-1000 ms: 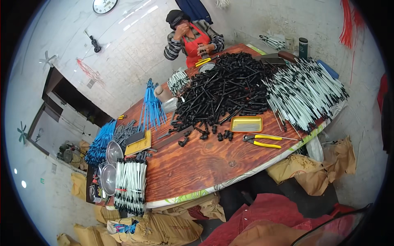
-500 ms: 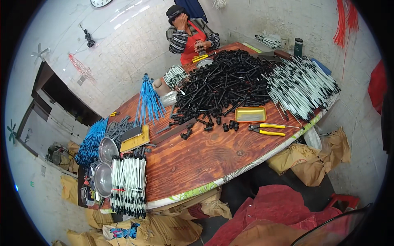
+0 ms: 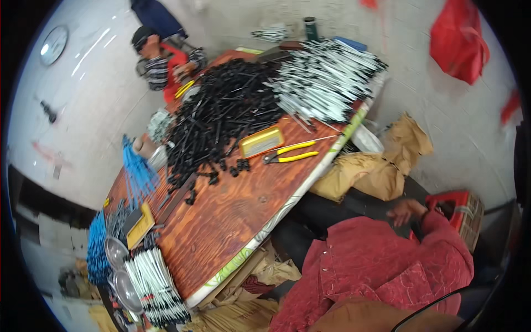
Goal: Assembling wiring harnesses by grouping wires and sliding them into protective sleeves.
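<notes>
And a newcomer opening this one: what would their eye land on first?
Most likely the big heap of black parts on the far part of the wooden table, with the mass of white, black-tipped rods to its right. The yellow-handled pliers, lying by the table's near edge, might come next. At lower right, the red sleeve and bare right hand, off the table near a red plastic object, also stand out.

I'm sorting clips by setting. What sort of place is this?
Probably a small workshop for assembling or sorting parts by hand: a wooden table bears a large heap of black parts, a pile of white rods with black ends, and yellow-handled pliers.
</notes>
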Tool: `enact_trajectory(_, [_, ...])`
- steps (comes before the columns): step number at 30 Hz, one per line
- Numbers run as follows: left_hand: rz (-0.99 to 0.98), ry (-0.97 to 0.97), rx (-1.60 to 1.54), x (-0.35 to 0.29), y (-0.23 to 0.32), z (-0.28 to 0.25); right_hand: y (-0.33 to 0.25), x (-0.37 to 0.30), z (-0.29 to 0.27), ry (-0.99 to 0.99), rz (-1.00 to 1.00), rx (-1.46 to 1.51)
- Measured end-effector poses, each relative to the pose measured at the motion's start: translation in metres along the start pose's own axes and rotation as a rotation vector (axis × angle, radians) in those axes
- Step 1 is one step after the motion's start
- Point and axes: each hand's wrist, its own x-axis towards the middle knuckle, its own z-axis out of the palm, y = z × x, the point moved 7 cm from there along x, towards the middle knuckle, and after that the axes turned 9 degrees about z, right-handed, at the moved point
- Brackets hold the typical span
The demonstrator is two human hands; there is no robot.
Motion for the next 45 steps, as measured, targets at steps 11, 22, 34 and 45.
enact_trajectory(11, [-0.135, -0.133, 0.097, 0.032, 0.127, 0.003, -0.23, -0.367, -0.219, 1.144, -1.176, -0.013])
enact_trajectory(22, [0.159, -0.173, 0.119, 0.036, 0.246, -0.002, -0.318, -0.365, -0.26, 1.23, -1.243, -0.062])
enact_trajectory(34, [0.298, -0.151, 0.137, 0.042, 0.291, -0.029, -0.321, -0.378, -0.267, 1.223, -1.112, -0.048])
enact_trajectory(45, [0.653, 0.189, -0.054, 0.038, 0.344, -0.08, -0.323, -0.427, -0.192, 0.338, -1.785, 0.305])
